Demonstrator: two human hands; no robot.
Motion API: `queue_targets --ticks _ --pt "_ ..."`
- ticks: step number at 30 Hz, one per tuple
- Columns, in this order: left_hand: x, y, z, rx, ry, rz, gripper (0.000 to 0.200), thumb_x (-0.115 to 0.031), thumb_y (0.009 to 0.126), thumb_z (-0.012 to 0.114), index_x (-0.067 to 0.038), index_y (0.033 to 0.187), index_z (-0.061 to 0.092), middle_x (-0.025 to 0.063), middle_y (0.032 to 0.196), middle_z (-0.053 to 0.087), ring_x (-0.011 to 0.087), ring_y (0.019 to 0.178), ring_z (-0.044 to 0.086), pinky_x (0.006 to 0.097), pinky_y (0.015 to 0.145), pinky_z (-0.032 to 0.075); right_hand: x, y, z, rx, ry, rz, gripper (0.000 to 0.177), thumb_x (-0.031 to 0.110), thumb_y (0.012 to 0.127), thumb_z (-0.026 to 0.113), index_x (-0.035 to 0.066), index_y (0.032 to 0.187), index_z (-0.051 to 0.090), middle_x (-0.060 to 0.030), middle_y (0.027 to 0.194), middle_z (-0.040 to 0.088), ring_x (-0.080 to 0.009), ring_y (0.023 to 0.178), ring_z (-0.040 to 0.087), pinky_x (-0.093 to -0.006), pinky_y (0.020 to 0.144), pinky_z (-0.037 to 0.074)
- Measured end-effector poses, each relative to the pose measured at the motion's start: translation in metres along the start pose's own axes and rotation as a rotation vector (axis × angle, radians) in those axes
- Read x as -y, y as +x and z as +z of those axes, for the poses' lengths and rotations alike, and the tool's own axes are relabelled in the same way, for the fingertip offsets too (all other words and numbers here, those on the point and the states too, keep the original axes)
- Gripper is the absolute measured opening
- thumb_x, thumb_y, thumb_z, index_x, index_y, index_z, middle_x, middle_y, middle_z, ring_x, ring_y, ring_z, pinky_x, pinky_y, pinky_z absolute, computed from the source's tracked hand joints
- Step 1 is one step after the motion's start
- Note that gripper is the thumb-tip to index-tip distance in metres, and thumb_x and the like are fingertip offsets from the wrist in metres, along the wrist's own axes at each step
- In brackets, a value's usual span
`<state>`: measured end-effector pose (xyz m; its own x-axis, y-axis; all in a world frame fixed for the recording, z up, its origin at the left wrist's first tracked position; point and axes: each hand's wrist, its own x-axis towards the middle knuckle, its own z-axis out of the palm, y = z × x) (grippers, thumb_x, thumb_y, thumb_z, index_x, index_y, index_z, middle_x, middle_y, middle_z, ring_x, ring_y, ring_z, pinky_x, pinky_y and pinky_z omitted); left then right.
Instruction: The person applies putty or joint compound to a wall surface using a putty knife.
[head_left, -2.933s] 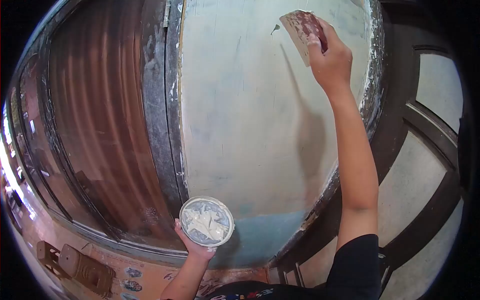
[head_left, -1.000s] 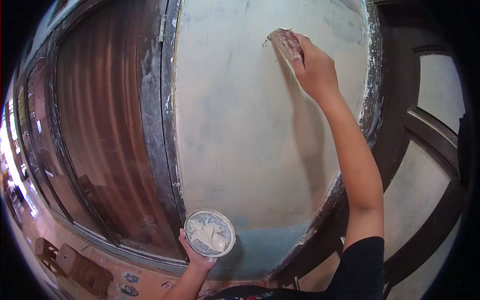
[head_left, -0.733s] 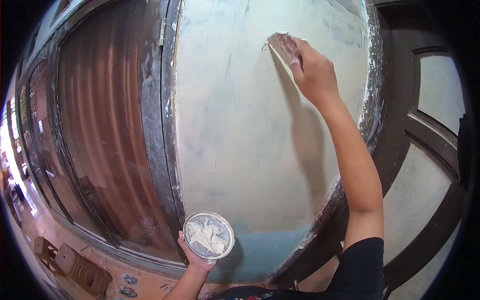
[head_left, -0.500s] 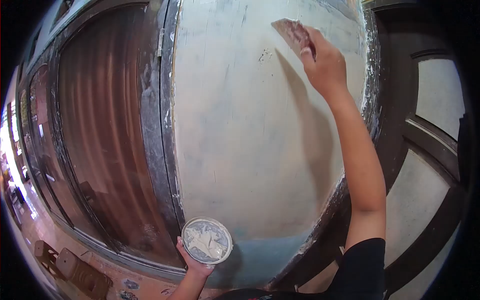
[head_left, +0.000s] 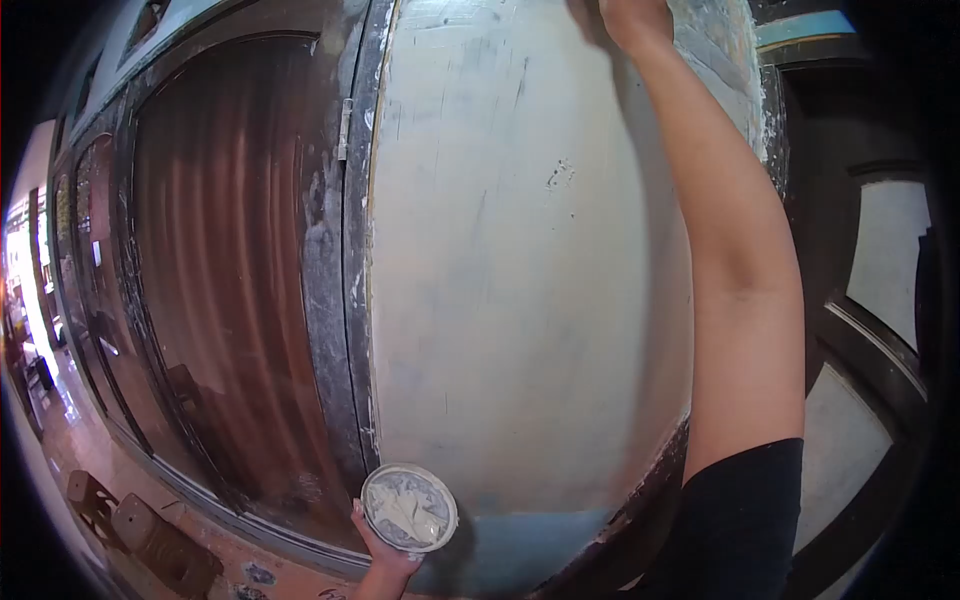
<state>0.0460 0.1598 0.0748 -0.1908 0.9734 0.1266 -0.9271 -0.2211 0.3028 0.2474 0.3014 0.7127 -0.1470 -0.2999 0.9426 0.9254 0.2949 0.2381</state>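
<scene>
My left hand (head_left: 385, 555) holds a round shallow tub of putty (head_left: 410, 508) from below and the side, low in front of the wall. Whitish paste lies smeared and heaped inside it. High up, my right hand (head_left: 637, 22) is cut off by the top edge, close to the pale wall panel (head_left: 500, 300). Its fingers are mostly out of view, and the putty scraper it gripped half a second ago is hardly visible. The panel has a pale, streaky coating, with small dark pits near its upper middle.
Left of the panel stands a dark frame with a hinge (head_left: 345, 128) and a glazed door (head_left: 220, 260) with a brown curtain behind it. Brown plastic stools (head_left: 165, 545) sit at lower left. A dark panelled door (head_left: 850, 330) is on the right.
My right hand has moved up to the top edge of the view, carrying the scraper nearly out of sight. The view has tilted, so the wall sits lower. My left hand still holds the tub.
</scene>
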Motion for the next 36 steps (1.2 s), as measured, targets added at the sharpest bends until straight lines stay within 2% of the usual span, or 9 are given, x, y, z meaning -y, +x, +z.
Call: queue_targets --ticks 5,7,12,14,21,23,27,30,36 --pt "-0.003 0.004 -0.013 -0.041 -0.030 -0.033 0.082 -0.073 0.081 0.044 -0.013 0.137 0.044 0.0132 0.136 0.049 0.0366 0.121 0.049 0.0545 0.099 0.042 0.000 -0.028 0.016 -0.012 0.093 -0.148 0.019 0.012 0.082 0.054 0.010 0.092 0.070 -0.0170 0.096 0.068 -0.0351 0.092 0.065 -0.0450 0.080 0.051" --pt "-0.002 0.004 -0.019 -0.065 -0.032 -0.038 0.081 -0.073 0.081 0.044 -0.013 0.138 0.045 0.0134 0.136 0.050 0.0364 0.121 0.050 0.0545 0.099 0.042 0.010 -0.044 0.000 0.242 -0.091 -0.158 0.017 0.009 0.079 0.055 0.007 0.088 0.070 -0.0184 0.094 0.067 -0.0359 0.093 0.064 -0.0440 0.081 0.050" --pt "-0.001 0.003 -0.026 -0.074 0.018 -0.110 0.084 -0.073 0.079 0.046 -0.013 0.137 0.045 0.0129 0.135 0.050 0.0362 0.121 0.050 0.0545 0.099 0.043 0.017 -0.109 -0.023 0.337 -0.020 -0.227 0.019 0.007 0.078 0.054 0.007 0.089 0.070 -0.0177 0.095 0.067 -0.0355 0.093 0.064 -0.0441 0.081 0.050" --pt "0.001 0.003 -0.027 -0.078 0.010 -0.129 0.084 -0.073 0.079 0.046 -0.013 0.137 0.045 0.0130 0.135 0.050 0.0362 0.120 0.050 0.0545 0.099 0.043 0.015 -0.152 -0.020 0.299 -0.024 -0.323 0.023 0.010 0.080 0.058 0.013 0.102 0.063 -0.0082 0.095 0.067 -0.0314 0.087 0.064 -0.0442 0.075 0.052" --pt "0.007 0.001 -0.051 -0.054 0.035 -0.192 0.083 -0.072 0.079 0.046 -0.012 0.137 0.045 0.0131 0.135 0.051 0.0364 0.120 0.051 0.0549 0.099 0.043 0.047 -0.292 -0.055 0.248 0.051 -0.334 0.014 0.003 0.069 0.060 0.014 0.078 0.062 -0.0025 0.082 0.063 -0.0251 0.075 0.061 -0.0379 0.065 0.051" --pt "0.009 -0.004 -0.059 -0.059 0.036 -0.232 0.082 -0.072 0.080 0.045 -0.012 0.136 0.046 0.0130 0.135 0.051 0.0362 0.120 0.051 0.0548 0.099 0.042 0.058 -0.331 -0.071 0.417 0.018 -0.265 0.038 0.006 0.063 0.069 0.017 0.099 0.067 -0.0013 0.088 0.062 -0.0238 0.085 0.059 -0.0362 0.072 0.050" --pt "0.008 -0.011 -0.068 -0.020 0.073 -0.211 0.081 -0.071 0.081 0.044 -0.013 0.137 0.045 0.0134 0.136 0.050 0.0359 0.121 0.050 0.0549 0.100 0.042 0.077 -0.412 -0.090 0.429 0.040 -0.224 0.037 0.009 0.063 0.071 0.017 0.099 0.069 -0.0008 0.092 0.063 -0.0246 0.087 0.059 -0.0385 0.073 0.048" --pt "0.004 -0.021 -0.073 -0.013 0.047 -0.221 0.082 -0.071 0.081 0.045 -0.013 0.139 0.043 0.0135 0.138 0.048 0.0368 0.122 0.049 0.0554 0.100 0.041 0.093 -0.472 -0.103 0.399 0.058 -0.197 0.022 0.014 0.074 0.064 0.017 0.095 0.069 -0.0002 0.103 0.067 -0.0230 0.095 0.059 -0.0422 0.079 0.045" --pt "0.001 -0.039 -0.076 -0.047 0.081 -0.215 0.082 -0.071 0.081 0.044 -0.014 0.140 0.043 0.0135 0.139 0.047 0.0371 0.123 0.048 0.0561 0.100 0.041 0.121 -0.580 -0.141 0.572 0.125 -0.061 0.038 0.018 0.070 0.074 0.020 0.107 0.068 -0.0006 0.110 0.063 -0.0238 0.107 0.052 -0.0500 0.089 0.036"
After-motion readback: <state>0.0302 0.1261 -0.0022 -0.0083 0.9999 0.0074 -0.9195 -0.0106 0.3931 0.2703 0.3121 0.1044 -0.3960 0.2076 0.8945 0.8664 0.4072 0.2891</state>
